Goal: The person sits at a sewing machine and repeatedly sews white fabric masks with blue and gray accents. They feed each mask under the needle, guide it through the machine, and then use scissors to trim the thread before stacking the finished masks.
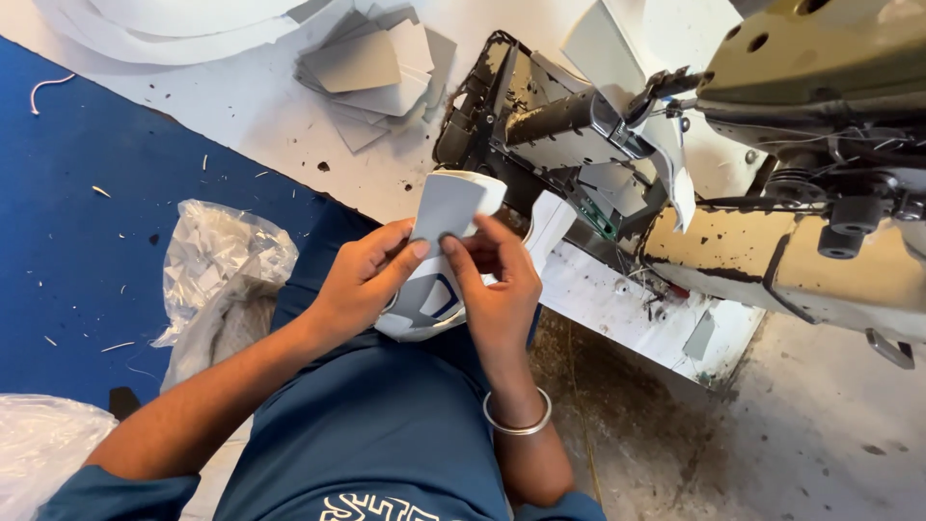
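We hold a white and grey shoe upper piece (439, 246) in front of our lap, just on the near side of the sewing machine (772, 193), which serves as our landmark. Our left hand (362, 280) grips the piece from its left side, thumb pressed on the pale grey top panel and the other fingers curled behind it. Our right hand (497, 280) meets it from the right, thumb and forefinger pinching the same panel just beside the left thumb, so both thumbs nearly touch. The lower part of the piece, white with dark grey panels and a blue outline, hangs between the two palms. A silver bangle (518, 417) sits on the right wrist.

The machine is old, its cream paint chipped and stained dark, with a black post bed (559, 121) sticking out toward us. A scrap of white material (675, 169) hangs at its needle area. To the left of the machine, farther from us, a stack of grey cut pieces (371, 68) lies on the speckled white work table (251, 106). Left of the machine and close to our left forearm, a clear plastic bag (222, 256) with white offcuts rests on the blue floor (87, 222). Beneath the machine's edge the floor (820, 434) is grey and grimy.
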